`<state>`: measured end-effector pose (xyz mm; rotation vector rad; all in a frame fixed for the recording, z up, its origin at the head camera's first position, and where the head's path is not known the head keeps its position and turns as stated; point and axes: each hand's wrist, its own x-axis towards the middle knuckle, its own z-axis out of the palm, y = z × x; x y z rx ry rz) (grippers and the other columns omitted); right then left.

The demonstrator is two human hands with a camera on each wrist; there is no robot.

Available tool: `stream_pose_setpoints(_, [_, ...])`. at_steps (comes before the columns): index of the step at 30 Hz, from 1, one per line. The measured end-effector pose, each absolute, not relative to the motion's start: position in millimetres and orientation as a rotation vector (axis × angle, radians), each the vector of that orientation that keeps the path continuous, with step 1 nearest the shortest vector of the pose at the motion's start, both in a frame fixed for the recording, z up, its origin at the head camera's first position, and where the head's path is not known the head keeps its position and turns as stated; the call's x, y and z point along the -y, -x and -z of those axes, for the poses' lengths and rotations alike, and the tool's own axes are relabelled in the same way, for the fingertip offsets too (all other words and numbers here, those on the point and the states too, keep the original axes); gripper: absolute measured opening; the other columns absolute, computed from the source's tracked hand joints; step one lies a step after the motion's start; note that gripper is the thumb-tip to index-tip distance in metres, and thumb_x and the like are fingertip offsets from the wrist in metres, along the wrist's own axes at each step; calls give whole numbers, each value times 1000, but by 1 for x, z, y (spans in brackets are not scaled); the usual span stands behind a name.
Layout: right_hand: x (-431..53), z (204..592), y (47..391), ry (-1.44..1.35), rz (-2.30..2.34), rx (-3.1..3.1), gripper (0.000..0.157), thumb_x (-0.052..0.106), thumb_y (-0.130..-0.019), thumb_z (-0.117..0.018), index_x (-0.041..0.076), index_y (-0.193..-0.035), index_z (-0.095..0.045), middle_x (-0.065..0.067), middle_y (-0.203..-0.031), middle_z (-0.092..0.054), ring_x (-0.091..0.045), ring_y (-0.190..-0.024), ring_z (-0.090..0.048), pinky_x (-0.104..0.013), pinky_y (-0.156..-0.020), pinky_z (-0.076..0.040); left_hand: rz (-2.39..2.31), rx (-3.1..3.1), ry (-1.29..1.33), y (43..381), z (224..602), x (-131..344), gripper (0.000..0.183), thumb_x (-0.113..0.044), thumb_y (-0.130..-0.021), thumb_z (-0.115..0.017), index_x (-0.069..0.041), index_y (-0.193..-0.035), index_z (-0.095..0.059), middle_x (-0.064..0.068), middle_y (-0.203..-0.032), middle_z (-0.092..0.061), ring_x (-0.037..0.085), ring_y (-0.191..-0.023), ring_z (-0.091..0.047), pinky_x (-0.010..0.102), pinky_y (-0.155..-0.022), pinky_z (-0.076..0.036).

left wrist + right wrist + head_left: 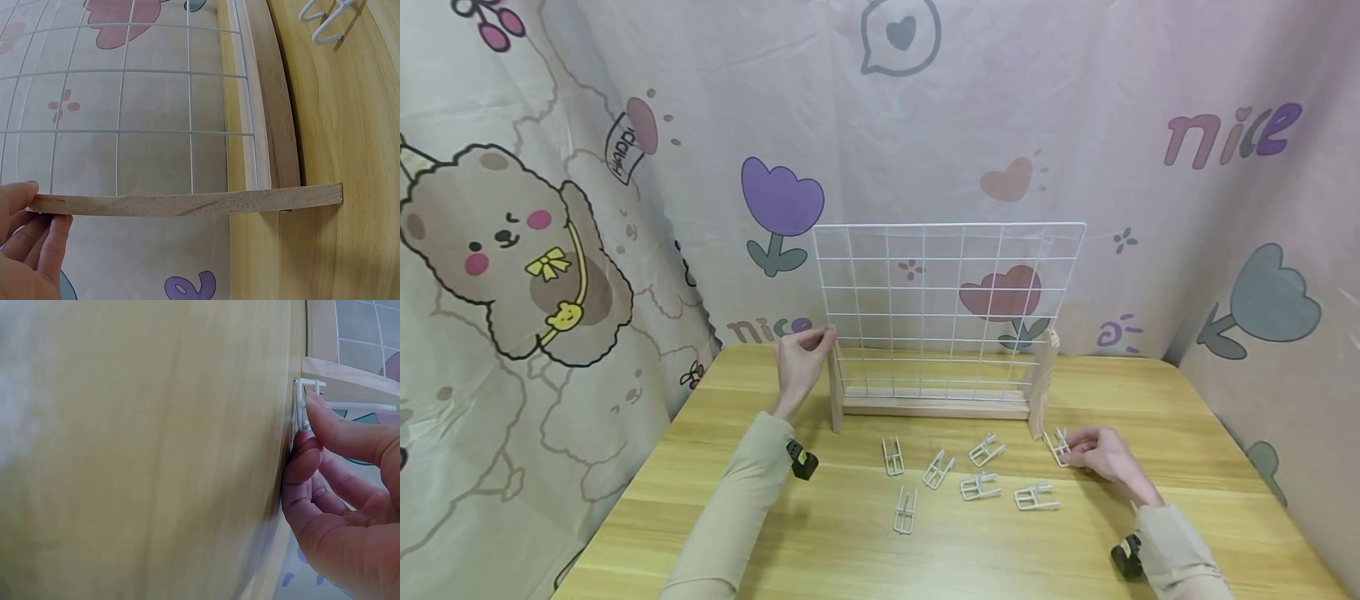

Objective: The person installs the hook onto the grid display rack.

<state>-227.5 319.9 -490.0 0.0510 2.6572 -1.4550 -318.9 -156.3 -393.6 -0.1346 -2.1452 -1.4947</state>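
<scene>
A white wire grid panel (943, 288) stands upright in a wooden stand (936, 407) on the table. My left hand (800, 364) pinches the upper end of the stand's left upright (836, 392) between thumb and fingers. The left wrist view shows that wooden upright (187, 205) with the fingertips at its end. By the foot of the right upright (1041, 387), my right hand (1103, 454) pinches a white wire hook (301, 406) between thumb and fingers, low at the tabletop. Several similar white hooks (980, 487) lie loose in front of the stand.
The wooden table (820, 542) reaches back to a printed curtain (925, 125), which also hangs along both sides. One loose hook (906, 510) lies nearer the front than the others. Each wrist wears a small black camera (802, 461).
</scene>
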Motion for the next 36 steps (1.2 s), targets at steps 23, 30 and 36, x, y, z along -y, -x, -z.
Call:
stream_pose_setpoints(23, [-326, 493, 226, -41, 1509, -2539, 23, 2, -89, -71, -17, -99, -64, 1, -75, -67, -6, -61, -59, -21, -56, -54, 1484, 2138, 134, 318, 392, 157, 26, -16, -91, -76, 2, -108, -75, 22, -107, -76, 36, -97, -76, 9, -73, -55])
stream_pose_setpoints(30, [-326, 491, 223, -31, 1618, -2431, 18, -4, -90, -66, -18, -99, -61, -3, -78, -71, -9, -67, -68, -25, -65, -61, 1487, 2132, 141, 318, 393, 157, 25, -16, -91, -76, 3, -108, -75, 23, -106, -76, 36, -97, -76, 4, -71, -51])
stream_pose_setpoints(36, [-325, 487, 221, -42, 1688, -2402, 19, -5, -90, -66, -19, -102, -61, -2, -79, -72, -9, -69, -70, -25, -68, -62, 1479, 2144, 131, 318, 393, 157, 23, -12, -91, -75, 2, -108, -76, 21, -106, -76, 36, -97, -76, 8, -72, -54])
